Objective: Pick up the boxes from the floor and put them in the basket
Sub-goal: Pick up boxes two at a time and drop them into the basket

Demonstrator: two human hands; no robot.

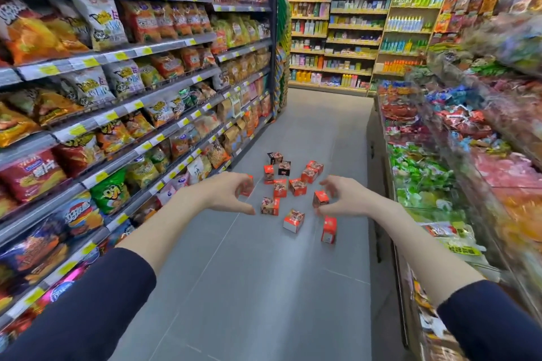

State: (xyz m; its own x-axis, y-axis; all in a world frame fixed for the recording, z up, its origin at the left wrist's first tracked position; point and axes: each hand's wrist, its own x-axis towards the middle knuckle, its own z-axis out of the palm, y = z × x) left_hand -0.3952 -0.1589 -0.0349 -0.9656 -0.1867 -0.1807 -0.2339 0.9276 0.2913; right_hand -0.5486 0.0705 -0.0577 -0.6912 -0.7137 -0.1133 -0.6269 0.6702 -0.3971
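Small cube-shaped cardboard boxes, mostly glossy red and white with 2 black ones at the far edge, lie scattered on the smooth grey tiled floor in the middle of the frame. The left hand and right hand reach out on either side of the cluster. Each forms a wide C, fingers curved and thumb well apart, holding nothing. Dark sleeves fill the lower corners. Puffy foil crisp bags line the metal shelves on the left, and crinkly wrapped sweets are heaped on the right.
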